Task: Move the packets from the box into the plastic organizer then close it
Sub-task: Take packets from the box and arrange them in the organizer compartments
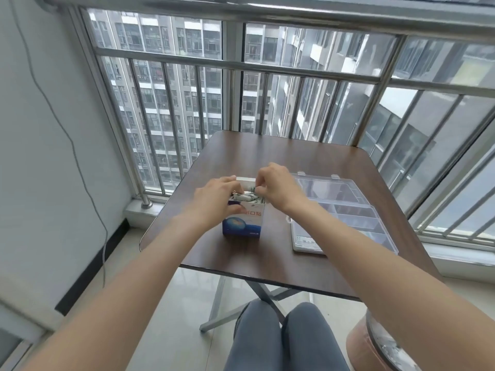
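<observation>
Sitting at a small dark wood table (pixel 308 162) pushed up against a window with metal bars (pixel 233 65), knees in grey trousers (pixel 289 341) down below. Upright on the table, a blue and white box (pixel 242 223), top flap open, stuffed with little packets (pixel 245 198) still poking out of the mouth. Left hand (pixel 214 202) wrapped around the box's upper left side, thumb across the front face, fingers curled over the rim, so gripping the box. Right hand (pixel 276 187) bent down over the opening, fingertips pinching at one of the packets near the far right corner of the mouth. Off to the right, well apart from the box, a clear plastic organizer (pixel 356 226) lying flat with its lid (pixel 324 188) swung open toward the window; dividers visible, compartments looking see-through down to the table. Also a thin cable (pixel 80 167) dangling down the left wall, and some roundish brown thing (pixel 361 346) on the floor at bottom right, hard to tell what.
</observation>
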Demonstrator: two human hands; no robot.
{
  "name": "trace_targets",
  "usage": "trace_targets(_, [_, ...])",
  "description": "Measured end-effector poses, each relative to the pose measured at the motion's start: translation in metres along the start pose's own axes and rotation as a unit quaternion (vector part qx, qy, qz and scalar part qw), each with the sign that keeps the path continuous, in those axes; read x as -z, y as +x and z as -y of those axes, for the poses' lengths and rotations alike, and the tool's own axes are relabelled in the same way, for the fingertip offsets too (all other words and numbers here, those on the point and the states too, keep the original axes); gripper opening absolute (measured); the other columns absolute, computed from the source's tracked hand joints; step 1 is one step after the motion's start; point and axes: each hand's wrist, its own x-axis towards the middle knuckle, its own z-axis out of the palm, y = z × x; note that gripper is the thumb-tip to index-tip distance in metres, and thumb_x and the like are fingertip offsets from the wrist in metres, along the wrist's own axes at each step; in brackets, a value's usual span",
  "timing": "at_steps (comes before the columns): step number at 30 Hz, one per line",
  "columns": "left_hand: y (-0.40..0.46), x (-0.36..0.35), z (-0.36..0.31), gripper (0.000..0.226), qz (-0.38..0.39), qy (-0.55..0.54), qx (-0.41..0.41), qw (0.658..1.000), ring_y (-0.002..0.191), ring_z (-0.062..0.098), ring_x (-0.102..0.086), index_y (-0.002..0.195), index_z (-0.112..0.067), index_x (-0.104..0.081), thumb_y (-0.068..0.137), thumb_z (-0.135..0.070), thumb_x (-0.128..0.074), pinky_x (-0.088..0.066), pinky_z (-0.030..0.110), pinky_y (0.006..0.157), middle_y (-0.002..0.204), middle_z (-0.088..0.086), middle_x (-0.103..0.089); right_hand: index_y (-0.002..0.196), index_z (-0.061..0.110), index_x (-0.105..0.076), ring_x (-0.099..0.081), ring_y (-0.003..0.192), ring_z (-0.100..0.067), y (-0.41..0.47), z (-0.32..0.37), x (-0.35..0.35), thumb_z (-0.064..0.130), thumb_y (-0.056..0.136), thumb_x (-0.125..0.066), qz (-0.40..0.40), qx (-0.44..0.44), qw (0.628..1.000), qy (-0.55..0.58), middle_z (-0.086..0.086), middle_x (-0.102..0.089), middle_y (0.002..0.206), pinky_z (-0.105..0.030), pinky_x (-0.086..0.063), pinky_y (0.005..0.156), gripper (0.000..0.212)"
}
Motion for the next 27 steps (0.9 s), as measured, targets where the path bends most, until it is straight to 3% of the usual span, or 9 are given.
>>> trace_targets(4, [0.0013,-0.0012,0.0016,0.040,0.009,-0.019,0.005,1.000,0.134,0.019,-0.036,0.115,-0.024,-0.061,0.079,-0.036,-0.073,-0.036,0.041,0.104,0.151,-0.005,-0.035,0.082,-0.004,-0.073,-0.060,0.087,-0.032,0.0057,0.0034,0.0039,0.002,0.081,-0.056,0.047,0.006,0.999,-0.018,-0.020,-0.067,0.088,-0.039,-0.049,0.078,0.017])
trace_targets(10, [0.0014,-0.0001,0.0000,0.041,0.009,-0.034,-0.009,0.999,0.131,0.023,-0.041,0.115,-0.013,-0.061,0.078,-0.025,-0.075,-0.029,0.025,0.099,0.147,0.005,-0.040,0.082,-0.002,-0.072,-0.064,0.081,-0.030,0.0116,0.0033,0.0081,0.003,0.078,-0.063,0.080,-0.003,0.996,-0.025,-0.017,-0.069,0.083,-0.041,-0.055,0.070,0.011])
trace_targets(14, [0.0002,-0.0023,-0.0011,0.050,-0.005,-0.044,-0.014,0.999,0.114,0.026,-0.051,0.117,-0.013,-0.054,0.074,-0.021,-0.078,-0.042,0.033,0.089,0.127,0.005,-0.056,0.070,0.008,-0.058,-0.059,0.081,-0.033,0.0089,0.0045,0.0012,0.000,0.083,-0.055,0.042,0.003,0.997,-0.062,-0.014,-0.061,0.082,-0.037,-0.045,0.062,0.015])
trace_targets(19, [-0.0012,-0.0017,-0.0014,0.061,-0.020,-0.061,-0.015,0.998,0.105,0.027,-0.054,0.124,-0.018,-0.047,0.072,-0.018,-0.079,-0.046,0.041,0.085,0.113,0.006,-0.062,0.073,0.007,-0.052,-0.057,0.085,-0.033,0.0067,0.0012,0.0008,0.002,0.085,-0.048,0.034,0.012,0.997,-0.065,-0.015,-0.062,0.090,-0.035,-0.040,0.062,0.014])
trace_targets(23, [-0.0009,-0.0041,-0.0002,0.063,-0.020,-0.055,-0.022,0.998,0.107,0.026,-0.054,0.126,-0.023,-0.046,0.072,-0.019,-0.079,-0.047,0.042,0.085,0.115,0.002,-0.062,0.086,0.000,-0.059,-0.058,0.084,-0.034,0.0051,-0.0023,0.0027,0.003,0.086,-0.046,0.031,-0.002,0.999,-0.022,-0.016,-0.064,0.090,-0.041,-0.048,0.069,0.014])
trace_targets(27, [-0.0007,-0.0047,0.0002,0.062,-0.020,-0.058,-0.022,0.998,0.110,0.025,-0.052,0.127,-0.023,-0.047,0.073,-0.019,-0.078,-0.046,0.041,0.087,0.117,0.002,-0.061,0.090,0.000,-0.061,-0.057,0.087,-0.031,0.0025,0.0009,0.0045,0.007,0.087,-0.051,0.027,-0.001,0.999,-0.022,-0.015,-0.064,0.093,-0.037,-0.043,0.068,0.013])
